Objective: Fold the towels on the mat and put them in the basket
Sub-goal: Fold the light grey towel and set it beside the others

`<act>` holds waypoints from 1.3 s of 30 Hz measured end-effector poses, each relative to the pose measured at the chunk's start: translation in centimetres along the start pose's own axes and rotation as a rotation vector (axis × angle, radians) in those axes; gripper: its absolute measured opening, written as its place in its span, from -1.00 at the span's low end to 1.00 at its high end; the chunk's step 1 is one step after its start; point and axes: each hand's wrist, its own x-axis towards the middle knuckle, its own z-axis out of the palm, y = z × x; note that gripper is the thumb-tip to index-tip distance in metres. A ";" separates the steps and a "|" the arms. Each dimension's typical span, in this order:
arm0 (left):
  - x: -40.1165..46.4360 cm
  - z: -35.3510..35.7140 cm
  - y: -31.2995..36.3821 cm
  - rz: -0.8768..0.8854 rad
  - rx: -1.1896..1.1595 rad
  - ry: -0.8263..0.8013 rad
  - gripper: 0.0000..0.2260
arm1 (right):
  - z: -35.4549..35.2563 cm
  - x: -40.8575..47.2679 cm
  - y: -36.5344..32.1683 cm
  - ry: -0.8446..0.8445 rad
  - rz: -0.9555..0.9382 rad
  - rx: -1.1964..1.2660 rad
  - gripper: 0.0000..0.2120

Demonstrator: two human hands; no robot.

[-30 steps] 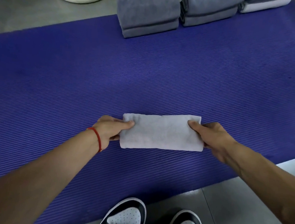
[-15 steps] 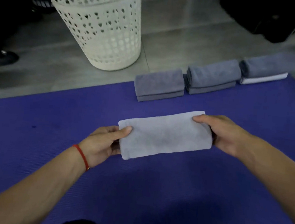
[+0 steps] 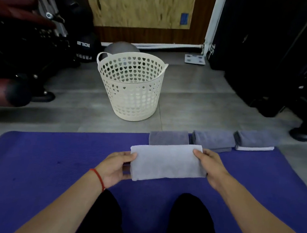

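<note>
The folded pale towel (image 3: pixel 168 163), flat on the mat (image 3: pixel 52 163) a second ago, is now lifted clear of it, so the carry to the basket (image 3: pixel 131 86) seems under way. The left hand (image 3: pixel 116 166) and right hand (image 3: pixel 210 167) each keep a closed grip on one end (thumbs on top). The basket stands on the floor beyond the mat; through its holes it looks empty. Three folded grey stacks (image 3: pixel 212 139) wait at the mat's far edge.

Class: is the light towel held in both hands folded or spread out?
Folded: the light towel forms a compact layered rectangle.
</note>
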 end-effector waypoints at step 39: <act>38.3 1.9 -2.3 -0.193 0.125 0.435 -0.64 | 8.6 31.1 6.3 0.400 0.085 -0.066 -0.18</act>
